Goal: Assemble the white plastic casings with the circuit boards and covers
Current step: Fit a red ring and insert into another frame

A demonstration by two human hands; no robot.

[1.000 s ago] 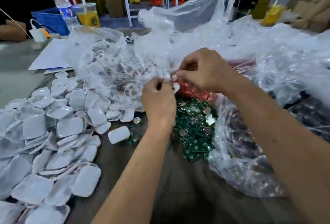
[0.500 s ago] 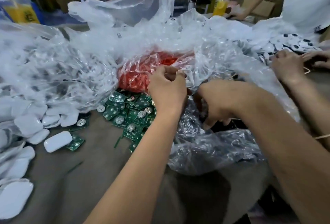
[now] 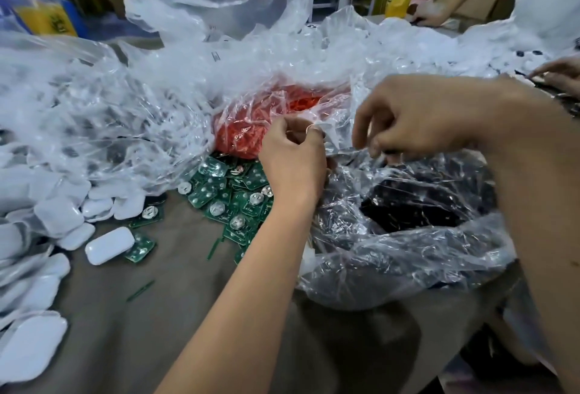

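Note:
My left hand (image 3: 292,158) is curled over the middle of the table and pinches a small white casing piece, mostly hidden by its fingers. My right hand (image 3: 417,120) hovers over the open clear bag of black parts (image 3: 408,205). Its curled fingertips pinch something small and dark at the bag's rim. Green circuit boards (image 3: 232,202) lie in a loose pile just left of my left wrist. White casings (image 3: 62,217) are heaped at the left, with one closed white casing (image 3: 108,244) lying apart from them.
A clear bag of red parts (image 3: 251,130) sits behind my left hand, under large crumpled plastic sheets (image 3: 141,111). Another person's hand (image 3: 561,73) works at the right edge. A yellow drink cup (image 3: 397,2) stands far back. Brown tabletop (image 3: 157,315) shows in front.
The view swung right, from the white casings to the bags. My right hand went into the bag of black parts and has now lifted to its rim. My left hand kept its grip.

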